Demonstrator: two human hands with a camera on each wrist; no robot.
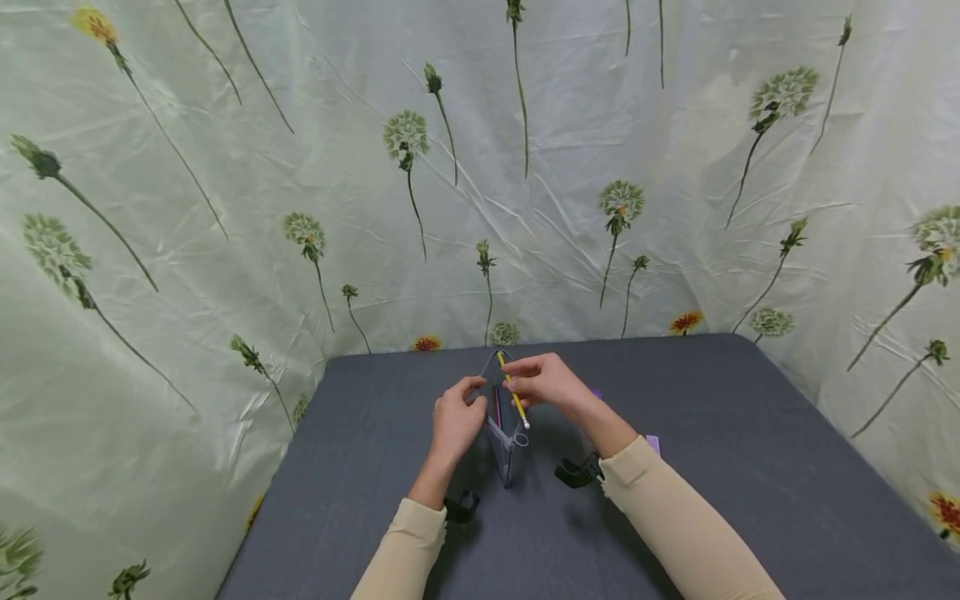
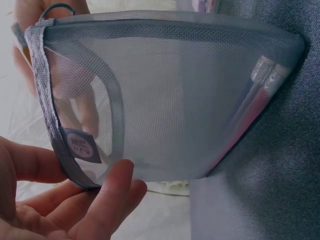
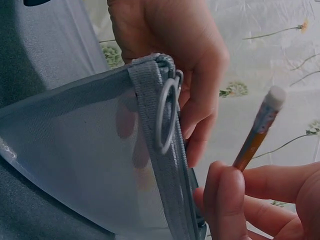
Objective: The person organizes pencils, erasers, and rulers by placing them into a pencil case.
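Observation:
A grey mesh zip pouch [image 1: 501, 457] stands on edge on the table, its mouth up and spread apart. My left hand [image 1: 456, 423] grips the rim of the pouch between thumb and fingers, beside a small fabric label [image 2: 81, 145]. Over the mouth, my right hand [image 1: 549, 382] pinches a yellow pencil [image 1: 521, 408]. The pencil's white eraser [image 3: 276, 95] points toward me, and its far end reaches the far side of the mouth. Through the mesh, a pinkish-red slim thing [image 2: 247, 116] shows along the bottom. A ring [image 1: 521, 439] hangs at the pouch's near corner.
A dark grey table [image 1: 337, 500] lies beneath the hands. Purple objects [image 1: 653, 443] sit to the right, partly hidden by the right arm. Behind the table hangs a pale curtain [image 1: 465, 208] with dandelion prints. Black straps [image 1: 577, 472] circle both wrists.

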